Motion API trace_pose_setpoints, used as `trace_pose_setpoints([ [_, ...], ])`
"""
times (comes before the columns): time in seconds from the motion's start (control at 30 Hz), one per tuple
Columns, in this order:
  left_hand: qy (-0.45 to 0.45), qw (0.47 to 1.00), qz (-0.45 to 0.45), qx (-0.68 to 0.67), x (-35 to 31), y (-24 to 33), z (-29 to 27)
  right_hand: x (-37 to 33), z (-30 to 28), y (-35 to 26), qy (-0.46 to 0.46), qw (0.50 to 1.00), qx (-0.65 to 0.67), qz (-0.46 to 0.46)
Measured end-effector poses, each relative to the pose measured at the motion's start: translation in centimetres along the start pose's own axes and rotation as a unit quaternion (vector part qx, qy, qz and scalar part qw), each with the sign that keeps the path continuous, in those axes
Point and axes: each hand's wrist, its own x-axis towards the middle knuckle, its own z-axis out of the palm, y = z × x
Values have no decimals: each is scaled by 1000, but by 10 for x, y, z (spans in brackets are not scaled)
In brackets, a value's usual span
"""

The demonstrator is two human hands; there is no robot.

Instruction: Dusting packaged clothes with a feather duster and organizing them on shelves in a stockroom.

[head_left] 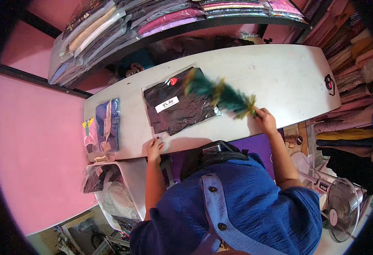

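A feather duster [224,97], green with yellowish bands, is gripped by its handle in my right hand [266,120]. Its fluffy end, blurred by motion, reaches over the right side of a folded black garment in a clear plastic bag [182,112]. The bag lies flat and slightly turned on the white table [276,76], with a red mark and a white printed label on its front. At the bag's near left corner, my left hand [155,149] has its fingers closed on the plastic edge.
Bagged folded clothes [108,123] lie at the table's left end. Packed garments fill a shelf [169,32] above the far edge. A small black-and-pink object [330,85] sits at the right end. A white chair [131,182] holds more bags; a fan [341,208] stands at right.
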Motion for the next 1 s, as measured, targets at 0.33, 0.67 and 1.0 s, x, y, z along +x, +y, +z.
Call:
trace_pose_setpoints([
  [0.33,92,966,123,-209,58,65,-54,-10,-9,-3,26,995,66,71],
  [0.67,98,785,490,367,13,70,73,-22,20,26,68,966,184,167],
  [1.0,163,788,473,358,73,101,67,-12,7,3,50,946,233,219],
])
